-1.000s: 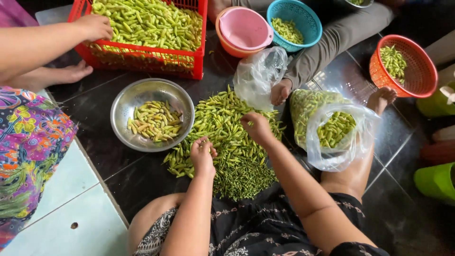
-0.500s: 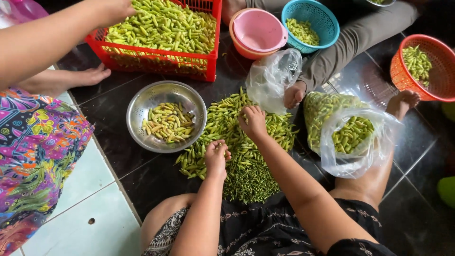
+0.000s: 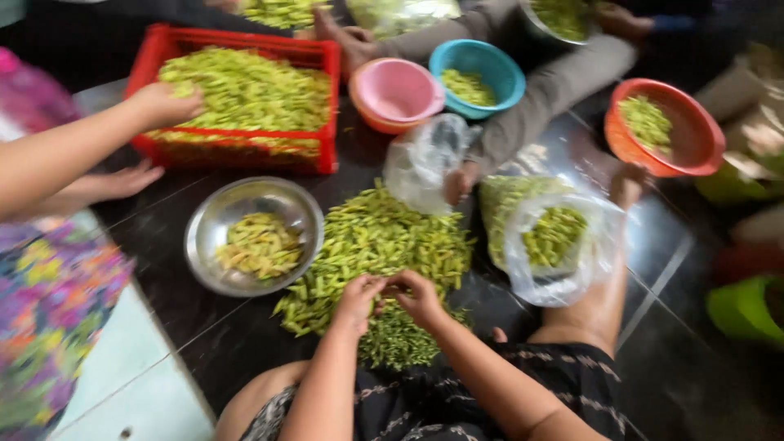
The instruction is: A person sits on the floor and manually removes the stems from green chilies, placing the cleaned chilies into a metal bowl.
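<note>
The pile of green chillies [image 3: 376,253] lay on the dark tiled floor [image 3: 204,343] at the centre of the frame, and both of the person's hands met over its lower edge. The left hand [image 3: 357,299] and the right hand [image 3: 418,296] were curled together, fingertips pinched on what looked like a single chilli, though motion blur kept me from being sure.

I judged each chilli light, slim and fairly firm, with a smooth, slightly slippery skin that would bruise or snap if squeezed hard. The stalk end seemed the best place to pinch one, with the body steadied by the other hand.

Just left of the pile sat one steel bowl [image 3: 208,237], partly filled with paler pieces. At the right, one clear plastic bag [image 3: 563,269] held more chillies, and a second, crumpled bag [image 3: 420,159] lay above the pile. One red crate [image 3: 245,155] full of chillies stood at the upper left, where another person's hand [image 3: 167,102] reached in. I counted three plastic bowls along the top: a pink bowl [image 3: 396,90] that looked empty, a blue bowl [image 3: 498,69] and an orange bowl [image 3: 694,139], the last two with chillies.
</note>
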